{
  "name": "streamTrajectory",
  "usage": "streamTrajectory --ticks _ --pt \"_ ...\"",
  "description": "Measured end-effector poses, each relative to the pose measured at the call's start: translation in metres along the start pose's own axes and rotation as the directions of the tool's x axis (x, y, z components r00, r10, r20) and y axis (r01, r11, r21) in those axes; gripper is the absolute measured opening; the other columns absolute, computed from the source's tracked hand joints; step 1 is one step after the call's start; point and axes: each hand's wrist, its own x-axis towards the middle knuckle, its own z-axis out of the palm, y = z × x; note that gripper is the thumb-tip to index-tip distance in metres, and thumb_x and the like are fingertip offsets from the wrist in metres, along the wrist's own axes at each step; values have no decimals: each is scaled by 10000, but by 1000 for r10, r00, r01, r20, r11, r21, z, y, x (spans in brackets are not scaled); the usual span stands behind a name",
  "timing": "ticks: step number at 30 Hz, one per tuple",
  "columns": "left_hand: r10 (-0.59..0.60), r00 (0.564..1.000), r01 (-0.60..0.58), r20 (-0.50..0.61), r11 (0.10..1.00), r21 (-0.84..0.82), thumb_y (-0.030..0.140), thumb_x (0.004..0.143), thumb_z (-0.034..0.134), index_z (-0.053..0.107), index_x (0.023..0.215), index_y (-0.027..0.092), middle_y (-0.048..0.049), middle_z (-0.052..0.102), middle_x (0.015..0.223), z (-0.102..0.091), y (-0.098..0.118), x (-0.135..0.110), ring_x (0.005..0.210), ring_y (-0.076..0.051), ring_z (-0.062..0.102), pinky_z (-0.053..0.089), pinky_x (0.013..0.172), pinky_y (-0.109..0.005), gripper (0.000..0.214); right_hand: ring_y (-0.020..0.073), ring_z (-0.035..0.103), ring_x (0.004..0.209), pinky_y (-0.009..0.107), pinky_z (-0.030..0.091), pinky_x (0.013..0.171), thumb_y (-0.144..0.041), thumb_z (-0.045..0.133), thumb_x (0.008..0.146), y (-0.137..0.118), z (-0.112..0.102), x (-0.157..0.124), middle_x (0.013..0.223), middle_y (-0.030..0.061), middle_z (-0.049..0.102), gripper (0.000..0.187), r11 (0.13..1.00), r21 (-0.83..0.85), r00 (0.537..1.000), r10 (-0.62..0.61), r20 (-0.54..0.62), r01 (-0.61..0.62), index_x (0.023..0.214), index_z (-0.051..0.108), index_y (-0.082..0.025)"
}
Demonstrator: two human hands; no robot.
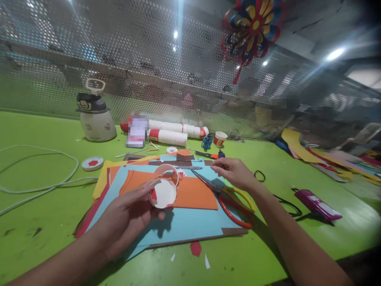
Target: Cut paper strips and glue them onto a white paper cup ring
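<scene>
My left hand, palm up, grips a small white paper cup with red patches around its round face. A thin pale ring shows just behind it; how the two are joined I cannot make out. My right hand is at the right, its thumb and fingertips pinched together. Whether anything small is between them is too fine to see. Just below that hand lie large scissors with red and yellow handles. Under both are stacked sheets, an orange one on a light blue one.
A white disc with a red hexagon lies left, near a cable and a jug. Behind are stacked paper cups, a single cup and a cutter. A purple device lies right. Red hexagon in front.
</scene>
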Motion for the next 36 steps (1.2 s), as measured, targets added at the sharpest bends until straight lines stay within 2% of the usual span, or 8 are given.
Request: streamTrajectory --ticks 5,9,13,16,21,27,32,36 --pt "-22 1000 22 -11 999 26 236 864 572 654 1143 123 -133 647 1009 1 -4 -1 741 -186 587 488 592 -283 311 153 659 766 332 552 681 -322 562 934 25 3 2 957 30 670 206 998 -5 989 61 -137 -62 1022 628 -147" --pt "-39 999 39 -9 998 56 263 864 570 635 1177 134 -144 629 1067 3 -5 -3 772 -197 581 483 611 -293 344 168 661 809 344 557 695 -325 561 934 64 -5 8 1026 44 659 234 987 -11 943 147 -298 -158 1088 608 -156" --pt "-61 998 63 -35 996 69 285 861 568 636 1176 146 -125 638 993 5 -4 -4 762 -202 572 483 642 -314 350 191 656 884 377 555 740 -306 573 928 94 -11 12 1107 61 638 264 976 -40 909 183 -374 -213 1147 585 -161" --pt "-71 997 74 -34 994 75 298 853 580 639 1174 158 -116 645 963 5 -3 -3 774 -213 573 486 658 -323 355 195 656 891 381 555 745 -305 578 925 100 -10 13 1112 61 637 268 966 -96 910 189 -369 -240 1150 586 -159" --pt "-76 997 77 -23 995 57 285 859 567 649 1150 167 -113 643 965 4 -5 -1 777 -217 576 492 654 -325 324 203 645 936 398 541 790 -303 569 930 95 -10 18 1144 63 632 244 916 -286 924 177 -340 -281 1135 599 -174" --pt "5 1000 -6 20 999 44 228 862 550 688 1037 89 -148 632 999 2 -8 0 776 -236 615 503 608 -319 263 227 624 1007 431 518 843 -288 601 910 103 -2 30 1197 95 607 287 829 -502 969 197 -150 -246 1162 588 -152" --pt "10 999 -10 52 1000 10 220 878 524 675 1040 81 -157 635 1006 1 -8 1 765 -239 639 512 611 -326 262 229 623 1006 431 519 840 -286 605 907 115 9 38 1198 95 604 292 812 -537 972 219 -86 -230 1165 585 -151" --pt "-11 997 12 76 1000 -13 223 894 496 655 1055 73 -162 636 1006 2 -8 1 765 -236 649 517 625 -322 272 224 626 997 419 522 832 -280 611 904 119 7 38 1187 94 608 277 853 -471 975 194 -113 -224 1148 594 -149"
